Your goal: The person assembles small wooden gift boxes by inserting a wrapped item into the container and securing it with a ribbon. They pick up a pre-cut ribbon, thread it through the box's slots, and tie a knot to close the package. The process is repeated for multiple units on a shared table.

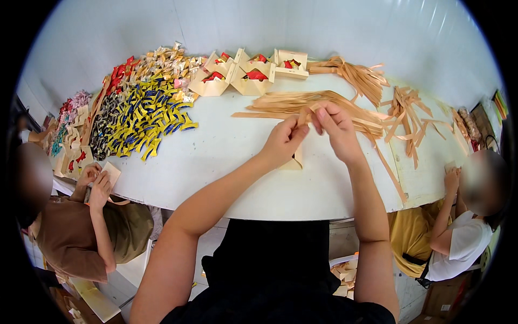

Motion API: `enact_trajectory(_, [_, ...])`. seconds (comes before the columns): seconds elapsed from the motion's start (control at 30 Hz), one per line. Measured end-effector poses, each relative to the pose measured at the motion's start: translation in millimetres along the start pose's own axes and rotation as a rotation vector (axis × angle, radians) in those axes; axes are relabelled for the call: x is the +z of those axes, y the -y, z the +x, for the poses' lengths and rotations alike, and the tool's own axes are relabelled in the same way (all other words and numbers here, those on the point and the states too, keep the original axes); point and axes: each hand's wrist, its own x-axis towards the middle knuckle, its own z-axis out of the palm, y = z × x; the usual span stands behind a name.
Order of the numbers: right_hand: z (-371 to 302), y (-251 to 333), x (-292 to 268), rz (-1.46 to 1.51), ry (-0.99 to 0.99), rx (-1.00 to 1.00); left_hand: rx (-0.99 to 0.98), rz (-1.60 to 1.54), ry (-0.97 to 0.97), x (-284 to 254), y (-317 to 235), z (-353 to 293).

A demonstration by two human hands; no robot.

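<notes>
Both my hands are raised over the white table, fingers pinched close together around a piece of peach-gold ribbon (306, 114). My left hand (284, 139) grips it from the left with thumb and forefinger. From the right, my right hand (335, 125) pinches the same ribbon, its thumb pointing up and left. Below the hands lies a small cream box (293, 163), mostly hidden by my left hand. Just beyond them a thick bundle of ribbons (324, 102) stretches across the table.
Several open cream boxes (252, 85) with red-wrapped sweets stand at the back, beside a large pile of yellow-and-blue wrapped sweets (145, 116). More ribbon strips (410, 116) lie at the right. A person in brown (75, 232) works at left, another in white (464, 243) at right.
</notes>
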Motion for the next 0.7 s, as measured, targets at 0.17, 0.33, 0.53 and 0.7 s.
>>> enact_trajectory(0.17, [-2.3, -18.7, -8.4, -0.111, -0.212, 0.097, -0.087, -0.233, -0.089, -6.1, -2.5, -0.6])
enact_trajectory(0.33, [-4.1, -39.9, 3.9, -0.256, -0.185, 0.386, -0.086, -0.270, -0.067, -3.6, -3.9, -1.1])
enact_trajectory(0.53, [-4.7, -50.8, -3.6, -0.260, -0.373, -0.011, -0.138, -0.466, -0.052, -1.9, -12.7, -1.4])
enact_trajectory(0.7, [-24.3, -32.8, -0.3, -0.596, 0.065, -0.342, -0.203, -0.693, 0.045, -14.9, -2.8, -3.6])
